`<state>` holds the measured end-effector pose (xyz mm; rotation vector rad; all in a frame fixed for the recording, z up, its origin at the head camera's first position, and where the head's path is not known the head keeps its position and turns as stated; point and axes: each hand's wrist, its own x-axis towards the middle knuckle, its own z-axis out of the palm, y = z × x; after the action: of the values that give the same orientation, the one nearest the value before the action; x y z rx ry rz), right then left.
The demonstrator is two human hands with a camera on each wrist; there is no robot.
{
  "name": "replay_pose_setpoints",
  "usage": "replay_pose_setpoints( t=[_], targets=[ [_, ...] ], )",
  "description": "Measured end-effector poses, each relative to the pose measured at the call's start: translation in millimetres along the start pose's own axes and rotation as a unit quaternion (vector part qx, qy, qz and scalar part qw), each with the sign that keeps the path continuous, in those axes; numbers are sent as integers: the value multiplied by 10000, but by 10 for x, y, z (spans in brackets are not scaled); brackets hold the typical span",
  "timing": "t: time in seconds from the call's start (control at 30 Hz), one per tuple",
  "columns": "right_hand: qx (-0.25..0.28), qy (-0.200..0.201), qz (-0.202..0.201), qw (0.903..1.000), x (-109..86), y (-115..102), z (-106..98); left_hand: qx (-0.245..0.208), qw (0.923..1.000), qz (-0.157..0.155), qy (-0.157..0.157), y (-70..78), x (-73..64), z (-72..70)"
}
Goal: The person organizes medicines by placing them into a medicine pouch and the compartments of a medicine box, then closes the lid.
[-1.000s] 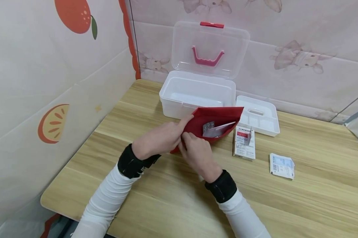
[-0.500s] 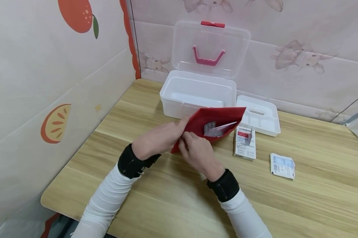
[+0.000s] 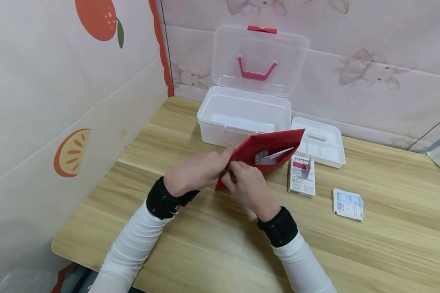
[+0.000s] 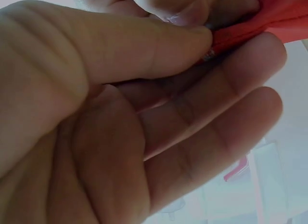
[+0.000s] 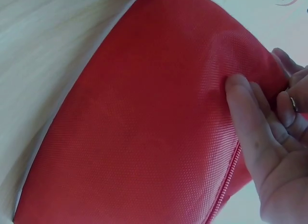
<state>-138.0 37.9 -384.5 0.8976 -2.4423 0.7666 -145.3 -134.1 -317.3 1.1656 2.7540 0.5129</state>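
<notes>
A red zip pouch (image 3: 275,139) is held tilted above the table with its mouth gaping. Inside lie a silvery blister pack (image 3: 261,156) and a pale flat packet (image 3: 276,157). My left hand (image 3: 196,171) pinches the pouch's left corner between thumb and index finger, the other fingers extended below. Close beside it, my right hand (image 3: 247,186) grips the same end of the mouth with curled fingers. In the right wrist view a small metal piece (image 5: 293,103) shows among the fingers, and zip teeth (image 5: 226,183) run along the red fabric.
Behind the pouch stands a clear plastic box (image 3: 223,132) with its lid (image 3: 293,61) raised. A white divided tray (image 3: 331,156) lies to its right. Nearer are a medicine box (image 3: 300,185) and a small flat sachet (image 3: 348,204) on the wooden table (image 3: 205,252).
Both hands and the pouch have drifted slightly right, and the pouch's right corner has risen a little. The blister pack and packet inside show less than before.
</notes>
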Motion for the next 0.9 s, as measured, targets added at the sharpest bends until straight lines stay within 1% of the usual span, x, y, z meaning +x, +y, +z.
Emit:
replay_pose_setpoints(
  t=[0.17,0.33,0.53,0.6,0.77,0.83,0.9],
  targets=[
    [77,9,116,9999,7,4,-16,-106,9999,-74,-2,13,23,-2],
    [54,7,180,9998,4,-3,-20,-105,9999,-26,61,14,41,7],
    [103,-78,444,9989,-3,-34,-24,-38,10000,46,49,27,40,4],
    [150,-109,505,9985,-2,-43,-24,-51,10000,-3,59,32,39,3],
    [130,-176,456,9987,-1,-48,-30,-108,9996,-204,139,31,53,20],
    [66,-240,429,9988,2,-43,-38,-11,9997,-174,197,27,63,33],
    [1,-324,428,9986,5,-35,-46,127,9995,-54,293,22,67,42]
  ],
)
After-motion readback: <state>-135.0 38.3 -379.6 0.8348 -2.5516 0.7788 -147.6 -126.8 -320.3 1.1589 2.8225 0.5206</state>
